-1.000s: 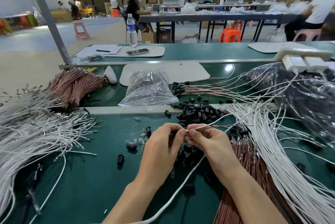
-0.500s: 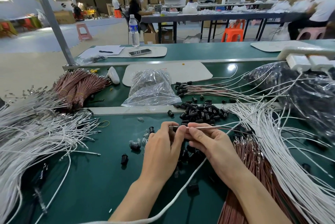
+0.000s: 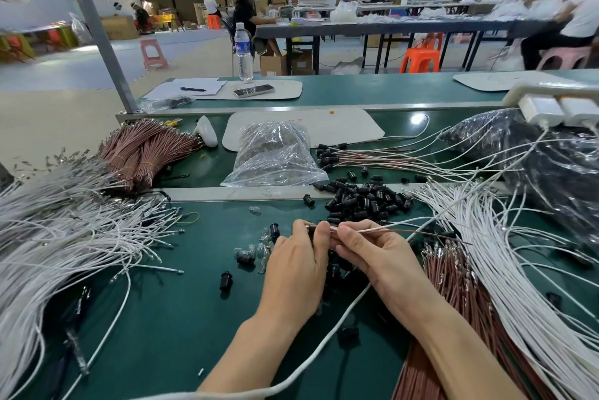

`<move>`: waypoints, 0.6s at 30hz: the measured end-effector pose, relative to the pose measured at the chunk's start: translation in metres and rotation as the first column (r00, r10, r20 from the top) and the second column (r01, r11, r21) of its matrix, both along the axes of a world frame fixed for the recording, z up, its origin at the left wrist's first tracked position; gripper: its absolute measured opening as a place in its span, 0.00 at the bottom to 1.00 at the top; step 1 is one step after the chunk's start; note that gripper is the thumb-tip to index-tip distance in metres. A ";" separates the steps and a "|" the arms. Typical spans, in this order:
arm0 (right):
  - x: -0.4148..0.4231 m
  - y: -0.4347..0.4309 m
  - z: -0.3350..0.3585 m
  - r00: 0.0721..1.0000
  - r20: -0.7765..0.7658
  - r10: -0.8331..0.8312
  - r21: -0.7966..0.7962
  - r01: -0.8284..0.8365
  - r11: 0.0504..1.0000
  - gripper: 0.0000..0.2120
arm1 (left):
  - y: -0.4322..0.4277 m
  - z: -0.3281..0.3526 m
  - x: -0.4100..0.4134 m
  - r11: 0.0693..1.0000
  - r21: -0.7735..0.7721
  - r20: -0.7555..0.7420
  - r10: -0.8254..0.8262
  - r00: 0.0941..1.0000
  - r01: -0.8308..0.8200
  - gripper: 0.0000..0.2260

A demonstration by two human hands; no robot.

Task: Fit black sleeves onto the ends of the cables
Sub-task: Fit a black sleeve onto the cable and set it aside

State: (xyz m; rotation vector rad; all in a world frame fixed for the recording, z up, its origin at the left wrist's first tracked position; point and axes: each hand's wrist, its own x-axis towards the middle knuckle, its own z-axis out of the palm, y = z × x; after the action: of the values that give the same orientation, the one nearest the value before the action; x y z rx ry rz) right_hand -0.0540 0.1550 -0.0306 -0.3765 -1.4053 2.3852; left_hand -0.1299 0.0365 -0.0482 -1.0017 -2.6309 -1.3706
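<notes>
The left hand pinches a sleeve in a narrow grip. The right hand pinches the cable entering it, above the tabletop.

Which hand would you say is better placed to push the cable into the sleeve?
Right: the right hand pinches the cable beside the black sleeve, which the left hand holds.
</notes>
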 end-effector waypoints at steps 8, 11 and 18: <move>0.001 0.001 -0.002 1.000 -0.006 0.004 -0.001 -0.004 1.000 0.08 | 0.000 0.000 0.001 0.999 -0.030 -0.012 -0.017 1.000 0.016 0.25; 0.000 0.002 -0.003 1.000 -0.013 -0.014 -0.002 0.014 1.000 0.11 | 0.000 -0.001 0.000 1.000 0.023 0.020 -0.016 1.000 0.016 0.21; 0.000 0.004 -0.001 0.995 -0.020 -0.097 0.017 0.098 0.995 0.15 | -0.002 0.002 -0.003 0.932 0.349 0.127 0.058 0.990 -0.100 0.16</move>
State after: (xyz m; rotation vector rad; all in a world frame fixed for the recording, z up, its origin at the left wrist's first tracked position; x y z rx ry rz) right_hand -0.0540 0.1592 -0.0311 -0.4069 -1.3674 2.2905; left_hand -0.1333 0.0343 -0.0461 -0.7819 -2.3359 -1.8440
